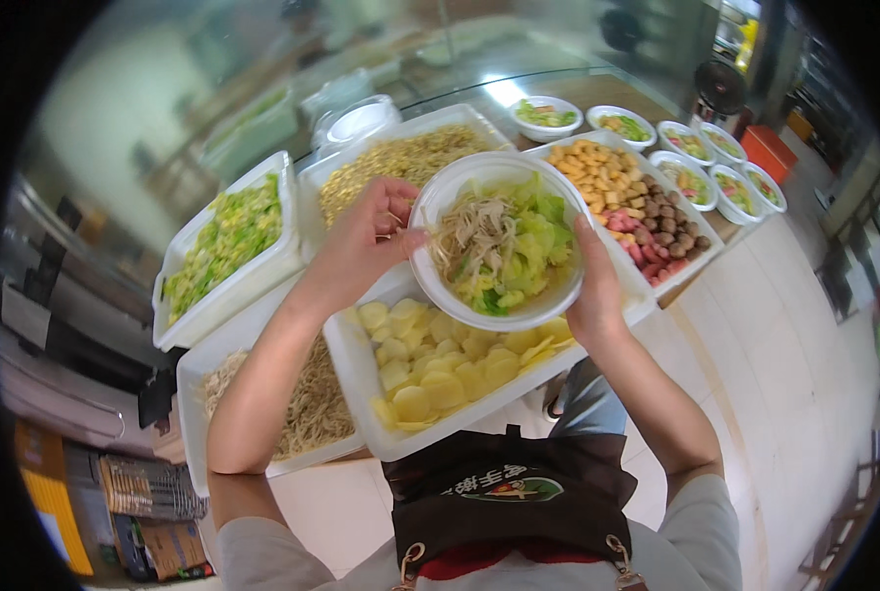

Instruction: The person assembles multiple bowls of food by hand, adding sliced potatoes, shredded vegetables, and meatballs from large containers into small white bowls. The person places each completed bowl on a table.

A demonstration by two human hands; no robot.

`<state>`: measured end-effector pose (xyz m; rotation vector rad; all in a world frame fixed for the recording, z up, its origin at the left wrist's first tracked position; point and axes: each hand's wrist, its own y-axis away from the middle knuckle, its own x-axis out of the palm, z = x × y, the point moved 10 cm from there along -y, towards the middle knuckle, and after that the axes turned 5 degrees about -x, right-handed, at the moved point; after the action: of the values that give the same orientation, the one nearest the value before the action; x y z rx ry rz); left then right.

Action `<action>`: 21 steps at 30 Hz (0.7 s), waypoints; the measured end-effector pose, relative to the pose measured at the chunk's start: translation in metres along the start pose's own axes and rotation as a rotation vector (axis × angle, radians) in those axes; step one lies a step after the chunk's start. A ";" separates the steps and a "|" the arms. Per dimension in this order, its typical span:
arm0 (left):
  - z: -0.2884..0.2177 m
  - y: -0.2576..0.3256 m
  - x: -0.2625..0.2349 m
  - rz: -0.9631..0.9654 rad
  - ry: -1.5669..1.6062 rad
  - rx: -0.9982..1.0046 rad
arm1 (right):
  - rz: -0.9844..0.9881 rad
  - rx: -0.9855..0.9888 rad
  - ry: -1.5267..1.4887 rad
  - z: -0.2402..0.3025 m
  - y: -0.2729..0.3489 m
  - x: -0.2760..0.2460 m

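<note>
Over the trays I hold a white round bowl, tilted toward me. Inside it, pale green lettuce leaves fill the right side, and greyish shredded mushrooms lie on the left. My right hand grips the bowl's right side, its thumb at the rim. At the left rim is my left hand, thumb over the edge and fingers curled; part of its grip is hidden. Directly beneath the bowl sits a white tray of potato slices.
Around it stand trays of shredded mushrooms, chopped greens, bean sprouts, and tofu pieces with meatballs and pink sausage pieces. Several filled bowls line the far right. A glass panel rises behind; stacked lids stand near it.
</note>
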<state>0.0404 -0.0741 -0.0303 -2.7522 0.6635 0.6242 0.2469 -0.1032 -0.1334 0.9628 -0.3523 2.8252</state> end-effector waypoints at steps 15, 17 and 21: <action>-0.118 -0.114 0.138 0.142 -0.529 0.419 | -0.337 0.049 0.039 0.086 0.079 -0.137; -0.086 -0.166 0.168 0.263 -0.460 0.418 | -0.463 -0.043 0.079 0.108 0.106 -0.185; -0.004 -0.230 0.249 0.537 -0.589 0.513 | -0.651 -0.140 0.086 0.139 0.144 -0.239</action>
<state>0.3529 0.0307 -0.1108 -1.7857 1.2024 1.1210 0.4869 -0.2913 -0.1995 0.7488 -0.1774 2.2086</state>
